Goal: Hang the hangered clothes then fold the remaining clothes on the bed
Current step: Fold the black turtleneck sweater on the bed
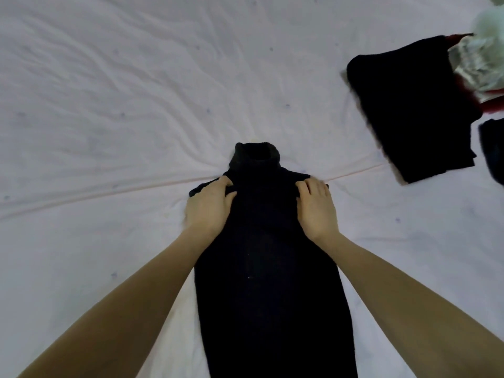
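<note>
A black turtleneck sweater [268, 268] lies flat and narrow on the white bed sheet [109, 105], collar pointing away from me. My left hand [210, 205] grips its left shoulder, fingers curled into the fabric. My right hand [316, 208] grips the right shoulder the same way. The sheet is pulled into creases that run out from both shoulders.
A folded black garment [409, 110] lies at the right. Beside it at the far right edge is a heap with pale green [485, 50] and dark red [491, 105] cloth, and another dark piece [493, 148] below.
</note>
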A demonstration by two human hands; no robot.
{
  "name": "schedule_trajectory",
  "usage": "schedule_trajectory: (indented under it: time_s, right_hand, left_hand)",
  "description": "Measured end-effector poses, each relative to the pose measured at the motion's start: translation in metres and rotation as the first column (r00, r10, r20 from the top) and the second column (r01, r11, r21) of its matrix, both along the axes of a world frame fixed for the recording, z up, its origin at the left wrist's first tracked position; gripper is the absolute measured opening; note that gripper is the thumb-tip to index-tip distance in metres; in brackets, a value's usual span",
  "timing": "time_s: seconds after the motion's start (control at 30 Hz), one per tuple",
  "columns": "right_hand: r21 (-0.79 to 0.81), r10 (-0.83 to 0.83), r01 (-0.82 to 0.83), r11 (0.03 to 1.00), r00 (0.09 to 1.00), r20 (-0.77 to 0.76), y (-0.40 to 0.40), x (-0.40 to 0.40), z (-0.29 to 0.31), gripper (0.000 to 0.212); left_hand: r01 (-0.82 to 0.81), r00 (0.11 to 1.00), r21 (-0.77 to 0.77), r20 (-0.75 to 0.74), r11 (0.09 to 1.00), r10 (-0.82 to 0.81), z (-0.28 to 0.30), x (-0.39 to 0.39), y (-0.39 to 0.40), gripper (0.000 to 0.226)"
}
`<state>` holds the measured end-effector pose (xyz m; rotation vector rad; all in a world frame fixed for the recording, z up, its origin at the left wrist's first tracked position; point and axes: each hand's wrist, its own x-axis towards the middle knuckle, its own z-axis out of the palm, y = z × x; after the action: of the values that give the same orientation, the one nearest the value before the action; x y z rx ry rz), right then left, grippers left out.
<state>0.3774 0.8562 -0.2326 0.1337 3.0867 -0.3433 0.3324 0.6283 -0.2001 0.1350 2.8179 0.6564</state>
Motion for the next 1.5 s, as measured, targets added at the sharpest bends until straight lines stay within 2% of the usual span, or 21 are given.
schedule_trajectory:
  time_s: [0.1,0.13,0.2,0.27,0.3,0.4,0.5,0.6,0.73,0.83,0.9,1.0,1.1,1.17,1.2,1.27,1.3,1.37,1.43,1.47,1.5]
  right_hand:
    - [-0.042,-0.065,0.064,0.997,0.998,-0.019,-0.006,0.001,-0.009,0.038]
    - [-0.035,-0.069,0.068,0.997,0.997,-0.03,-0.009,0.003,-0.01,0.042]
    - [-0.02,-0.043,0.042,0.999,0.999,-0.029,-0.019,0.016,-0.007,0.048]
    - [0.024,0.03,-0.03,0.999,0.999,0.013,-0.025,0.032,-0.006,0.052]
    - [0.052,0.061,-0.064,0.997,0.997,0.051,-0.024,0.038,-0.008,0.055]
    - [0.124,0.097,-0.115,0.986,0.985,0.143,-0.012,0.038,-0.023,0.06]
    - [0.161,0.114,-0.143,0.976,0.977,0.179,-0.002,0.021,-0.035,0.063]
    - [0.182,0.118,-0.157,0.971,0.971,0.207,-0.003,0.01,-0.039,0.065]
    - [0.067,0.184,-0.202,0.977,0.959,0.215,-0.002,0.013,-0.018,0.069]
    - [0.004,0.351,-0.352,0.936,0.935,0.056,-0.002,0.029,0.012,0.057]
    - [0.007,0.386,-0.386,0.922,0.92,-0.062,-0.009,0.05,0.026,0.04]
    - [-0.067,0.222,-0.23,0.971,0.969,-0.113,-0.015,0.076,0.04,0.029]
    - [-0.222,0.033,-0.046,0.974,0.997,-0.064,-0.018,0.078,0.056,0.056]
    - [-0.321,0.059,-0.063,0.945,0.998,-0.02,-0.024,0.057,0.069,0.069]
    - [-0.352,0.074,-0.069,0.933,0.997,0.001,-0.029,0.044,0.073,0.063]
    - [-0.414,0.029,0.002,0.91,0.997,0.069,-0.032,0.025,0.073,0.027]
    - [-0.452,-0.056,0.097,0.887,0.993,0.104,-0.029,0.018,0.068,0.014]
    - [-0.518,-0.353,0.402,0.755,0.915,0.197,-0.014,0.013,0.052,0.018]
    - [-0.61,-0.612,0.666,0.43,0.711,0.345,0.005,0.014,0.041,0.03]
    - [-0.64,-0.671,0.723,0.26,0.612,0.418,0.015,0.017,0.037,0.033]
    - [-0.649,-0.685,0.747,0.148,0.55,0.477,0.022,0.018,0.036,0.033]
  left_hand:
    - [0.092,0.982,-0.039,-0.16,0.995,-0.097,-0.01,0.001,-0.003,0.024]
    - [0.153,0.951,-0.092,-0.257,0.984,-0.172,-0.015,0.003,-0.006,0.027]
    - [0.337,0.82,-0.18,-0.425,0.924,-0.382,-0.022,0.011,-0.011,0.032]
    - [0.523,0.691,-0.278,-0.416,0.806,-0.591,-0.029,0.023,-0.014,0.04]
    - [0.558,0.694,-0.319,-0.327,0.766,-0.642,-0.033,0.028,-0.016,0.046]
    - [0.502,0.839,-0.358,-0.02,0.787,-0.544,-0.048,0.032,-0.027,0.07]
    - [0.45,0.881,-0.366,0.031,0.815,-0.473,-0.06,0.027,-0.028,0.077]
    - [0.424,0.889,-0.381,0.0,0.822,-0.458,-0.067,0.025,-0.026,0.078]
    - [0.451,0.851,-0.354,-0.106,0.819,-0.514,-0.055,0.021,-0.026,0.065]
    - [0.464,0.771,-0.308,-0.322,0.831,-0.549,-0.036,0.015,-0.021,0.043]
    - [0.429,0.779,-0.219,-0.402,0.877,-0.481,-0.02,0.017,-0.015,0.037]
    - [0.426,0.769,-0.09,-0.489,0.9,-0.413,0.006,0.017,-0.004,0.033]
    - [0.446,0.771,0.0,-0.507,0.895,-0.384,0.034,0.009,0.008,0.033]
    - [0.497,0.765,0.024,-0.485,0.868,-0.424,0.049,0.007,0.019,0.031]
    - [0.523,0.76,0.03,-0.469,0.852,-0.45,0.054,0.008,0.024,0.029]
    - [0.526,0.795,0.057,-0.389,0.849,-0.466,0.053,0.015,0.029,0.028]
    - [0.487,0.834,0.072,-0.333,0.87,-0.44,0.049,0.018,0.027,0.032]
    - [0.345,0.903,0.113,-0.31,0.932,-0.297,0.039,0.03,0.018,0.04]
    - [0.173,0.938,0.134,-0.325,0.976,-0.122,0.029,0.042,0.011,0.032]
    - [0.18,0.956,0.105,-0.252,0.978,-0.149,0.024,0.047,0.012,0.029]
    - [0.264,0.958,0.053,-0.133,0.963,-0.256,0.02,0.052,0.017,0.031]
